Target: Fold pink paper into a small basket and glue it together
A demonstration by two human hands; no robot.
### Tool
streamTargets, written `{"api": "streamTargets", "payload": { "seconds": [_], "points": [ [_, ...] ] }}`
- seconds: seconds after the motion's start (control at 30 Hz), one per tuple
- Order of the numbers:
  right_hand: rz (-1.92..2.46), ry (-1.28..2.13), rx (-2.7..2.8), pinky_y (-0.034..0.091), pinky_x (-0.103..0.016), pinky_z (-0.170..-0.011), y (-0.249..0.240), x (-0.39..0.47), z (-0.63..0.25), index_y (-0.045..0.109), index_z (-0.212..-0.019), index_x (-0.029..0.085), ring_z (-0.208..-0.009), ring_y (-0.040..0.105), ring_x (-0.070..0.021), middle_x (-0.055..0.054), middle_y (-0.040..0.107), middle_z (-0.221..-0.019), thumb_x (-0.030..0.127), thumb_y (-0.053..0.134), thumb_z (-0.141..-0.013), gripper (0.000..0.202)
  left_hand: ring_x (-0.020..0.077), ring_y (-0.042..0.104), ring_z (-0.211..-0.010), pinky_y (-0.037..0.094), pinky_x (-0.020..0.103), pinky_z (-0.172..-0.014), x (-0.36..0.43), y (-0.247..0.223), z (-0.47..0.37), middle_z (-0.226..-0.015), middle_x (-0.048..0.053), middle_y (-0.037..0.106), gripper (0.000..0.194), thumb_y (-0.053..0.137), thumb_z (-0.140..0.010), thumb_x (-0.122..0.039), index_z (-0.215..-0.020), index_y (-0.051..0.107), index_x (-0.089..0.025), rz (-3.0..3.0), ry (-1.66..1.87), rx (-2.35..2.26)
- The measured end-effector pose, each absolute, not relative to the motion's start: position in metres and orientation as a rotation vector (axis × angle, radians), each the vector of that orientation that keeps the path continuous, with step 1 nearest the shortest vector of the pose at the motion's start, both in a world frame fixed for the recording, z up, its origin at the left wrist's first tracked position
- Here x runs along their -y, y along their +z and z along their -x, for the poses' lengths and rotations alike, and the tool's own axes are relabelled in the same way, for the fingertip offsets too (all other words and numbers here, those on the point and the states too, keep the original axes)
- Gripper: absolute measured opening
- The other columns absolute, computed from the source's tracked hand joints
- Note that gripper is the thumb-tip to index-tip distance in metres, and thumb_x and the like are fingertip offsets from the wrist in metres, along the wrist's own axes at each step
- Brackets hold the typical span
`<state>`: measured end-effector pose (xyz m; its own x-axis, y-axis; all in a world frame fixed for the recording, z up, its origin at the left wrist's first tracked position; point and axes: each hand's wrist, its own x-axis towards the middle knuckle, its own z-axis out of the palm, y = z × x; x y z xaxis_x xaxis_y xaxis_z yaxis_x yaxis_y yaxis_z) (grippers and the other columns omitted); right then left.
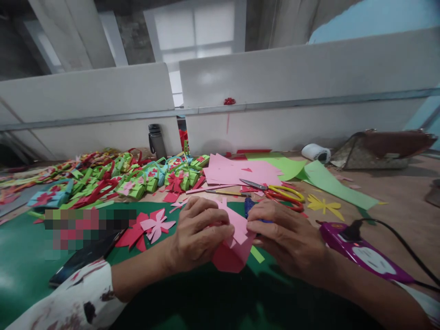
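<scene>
Between my two hands is a pink folded paper box [231,257], held just above a green mat [161,284]. My left hand [201,231] is closed on its left side, fingertips pressing a pink flap. On the right side, my right hand [290,236] pinches the paper's edge with thumb and fingers. A blue object [249,205], mostly hidden, shows behind my right fingers; I cannot tell whether they touch it. Left of my left hand lie pink and red paper flowers [157,225]. A light green paper strip [257,254] lies under my right hand.
Finished small paper baskets [137,183] crowd the back left, near a dark bottle [157,141]. Behind my hands lie pink sheets [242,169], scissors [285,192] and green paper [338,183]. A purple power strip [367,256] with a black cable and a handbag [381,149] are at right.
</scene>
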<state>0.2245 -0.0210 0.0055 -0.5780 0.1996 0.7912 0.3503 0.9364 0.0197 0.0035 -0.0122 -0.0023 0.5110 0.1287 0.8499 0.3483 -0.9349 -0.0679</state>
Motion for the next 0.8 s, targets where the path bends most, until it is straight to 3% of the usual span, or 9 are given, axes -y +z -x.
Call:
{"api": "streamTargets", "payload": {
  "seconds": [0.23,0.5,0.8],
  "points": [
    [0.413,-0.432,2.282,0.051,-0.042,-0.081,-0.003,0.02,-0.227,0.058,-0.101,0.01,-0.089,0.06,-0.0208,-0.011,0.065,-0.092,0.002,0.052,-0.082,0.022,0.0159,0.053,-0.077,0.038,0.034,-0.072,0.007,-0.01,-0.009,-0.084,0.004,0.067,0.019,0.055,-0.076,-0.004,-0.087,0.06,-0.018,2.585,-1.43,0.428],
    [0.414,-0.666,2.341,0.053,-0.042,-0.08,-0.001,0.029,-0.229,0.06,-0.103,0.004,-0.093,0.063,-0.0256,-0.015,0.068,-0.097,-0.002,0.052,-0.077,0.028,0.0152,0.054,-0.075,0.038,0.034,-0.072,0.006,-0.014,-0.015,-0.082,0.003,0.067,0.018,0.052,-0.079,-0.005,-0.086,0.061,-0.019,2.648,-1.505,0.456],
    [0.396,-0.388,2.299,0.054,-0.035,-0.078,-0.001,0.026,-0.224,0.06,-0.098,0.007,-0.087,0.064,-0.0201,-0.012,0.068,-0.09,-0.001,0.052,-0.079,0.022,0.0143,0.054,-0.073,0.041,0.032,-0.071,0.004,-0.013,-0.02,-0.078,0.003,0.067,0.014,0.052,-0.081,-0.007,-0.082,0.061,-0.018,2.654,-1.56,0.441]
  ]
}}
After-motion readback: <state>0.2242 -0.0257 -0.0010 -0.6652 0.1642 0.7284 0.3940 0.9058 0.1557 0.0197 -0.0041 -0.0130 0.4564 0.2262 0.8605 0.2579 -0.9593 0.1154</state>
